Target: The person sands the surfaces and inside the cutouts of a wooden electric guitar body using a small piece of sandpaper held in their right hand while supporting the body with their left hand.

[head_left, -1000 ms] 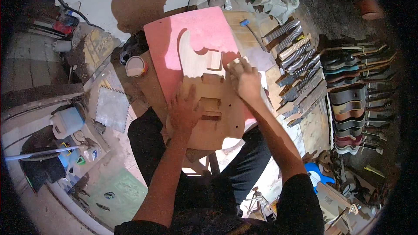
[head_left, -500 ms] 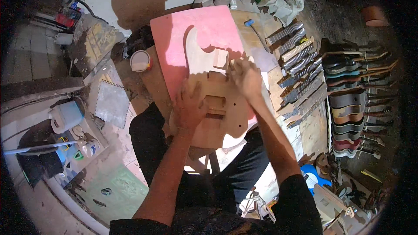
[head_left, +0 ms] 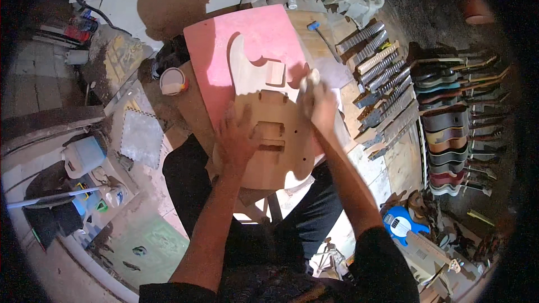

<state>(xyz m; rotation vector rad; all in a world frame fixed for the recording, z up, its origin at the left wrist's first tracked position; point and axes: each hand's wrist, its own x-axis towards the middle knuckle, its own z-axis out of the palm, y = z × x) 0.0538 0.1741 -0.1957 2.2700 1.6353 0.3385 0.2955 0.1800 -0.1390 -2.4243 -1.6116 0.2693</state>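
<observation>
An unfinished pale wooden electric guitar body (head_left: 286, 160) lies lengthwise in front of me, with routed cavities and small drilled holes. Its upper part rests over a pink board (head_left: 224, 45); its lower end reaches over my lap. My left hand (head_left: 236, 137) lies on the body's left side with fingers spread. At the upper right horn, my right hand (head_left: 320, 104) has its fingers curled against the edge. Motion blurs these fingers, and whatever may be in them is hidden.
Several guitar necks (head_left: 382, 81) lie in a row to the right, near a blue-headed hammer (head_left: 314, 26). A round tub (head_left: 173, 81) stands left of the pink board. Farther right is a row of guitar bodies (head_left: 447, 129); a blue guitar (head_left: 401, 225) lies lower right.
My right hand has shifted slightly along the right horn's edge, baring the horn's tip. My left hand stays flat on the body. The whole view has shifted slightly.
</observation>
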